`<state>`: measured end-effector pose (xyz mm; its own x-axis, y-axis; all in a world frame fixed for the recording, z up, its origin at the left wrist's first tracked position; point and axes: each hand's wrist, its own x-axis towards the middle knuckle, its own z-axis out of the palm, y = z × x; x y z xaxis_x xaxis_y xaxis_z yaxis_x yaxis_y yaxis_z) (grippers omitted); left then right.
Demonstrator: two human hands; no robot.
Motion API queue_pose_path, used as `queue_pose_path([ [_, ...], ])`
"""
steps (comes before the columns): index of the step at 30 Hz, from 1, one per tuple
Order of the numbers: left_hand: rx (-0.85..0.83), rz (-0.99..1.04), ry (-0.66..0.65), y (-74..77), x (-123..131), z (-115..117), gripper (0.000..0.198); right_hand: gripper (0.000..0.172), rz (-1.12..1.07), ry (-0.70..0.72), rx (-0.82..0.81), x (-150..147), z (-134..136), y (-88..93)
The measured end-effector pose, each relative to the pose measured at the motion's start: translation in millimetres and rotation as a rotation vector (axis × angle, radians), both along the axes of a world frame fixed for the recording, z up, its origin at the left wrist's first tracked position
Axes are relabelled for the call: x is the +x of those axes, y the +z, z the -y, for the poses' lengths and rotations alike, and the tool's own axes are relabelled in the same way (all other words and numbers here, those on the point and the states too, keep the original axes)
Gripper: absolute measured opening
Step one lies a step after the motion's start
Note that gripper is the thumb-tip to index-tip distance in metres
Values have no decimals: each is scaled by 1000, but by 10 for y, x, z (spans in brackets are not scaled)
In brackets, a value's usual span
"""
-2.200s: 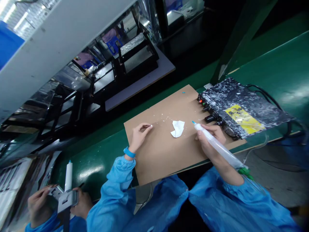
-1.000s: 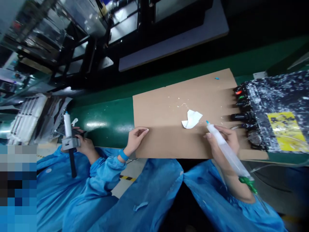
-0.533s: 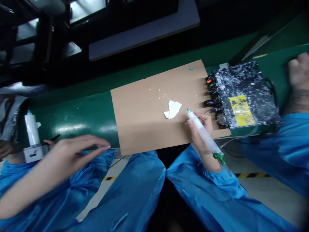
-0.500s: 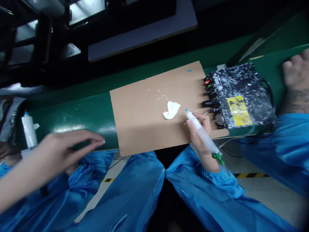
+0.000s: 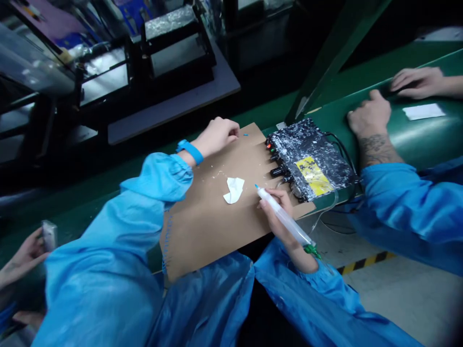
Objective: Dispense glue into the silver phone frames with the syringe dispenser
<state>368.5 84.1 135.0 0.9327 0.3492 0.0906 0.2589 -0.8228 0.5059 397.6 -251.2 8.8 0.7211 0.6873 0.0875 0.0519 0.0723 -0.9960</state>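
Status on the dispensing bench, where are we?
Done: white flecks and a crumpled wipe lie on the cardboard sheet.
In hand: the right hand grips the syringe, tip off the sheet; the left hand is closed at the sheet's far edge beside a small blue cap.
Left: no workpiece on the sheet.

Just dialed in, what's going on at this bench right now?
A person in a blue gown holds a glue syringe in the right hand, its blue tip resting on the cardboard sheet near a crumpled white tissue. The left hand reaches to the sheet's far edge, beside a small blue cap. A paint-spattered control box sits alongside.
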Motion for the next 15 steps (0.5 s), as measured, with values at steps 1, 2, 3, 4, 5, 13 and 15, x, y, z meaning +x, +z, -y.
queue_pose_path([
  [1, 23, -7, -20, -157, 160, -20, 6, 48, 0, -5, -1, -3, 3, 6],
  [2, 32, -6, -45, -290, 294, -34, 6, 46, 6, -6, -6, -4, 9, 14],
  [3, 35, -7, -69, -399, 403, -42, 5, 44, 17, -4, -14, -2, 16, 23],
  [4, 31, -5, -89, -486, 491, -44, 4, 41, 29, -2, -24, 3, 24, 32],
  [5, 24, -1, -103, -553, 559, -43, 4, 39, 41, -2, -37, 9, 31, 41],
  [13, -64, -16, -79, -751, 771, 44, 13, 38, 47, 20, -48, 26, 69, 33],
  [15, -62, -24, -58, -752, 782, 82, 14, 37, 57, 29, -47, 16, 82, 31],
])
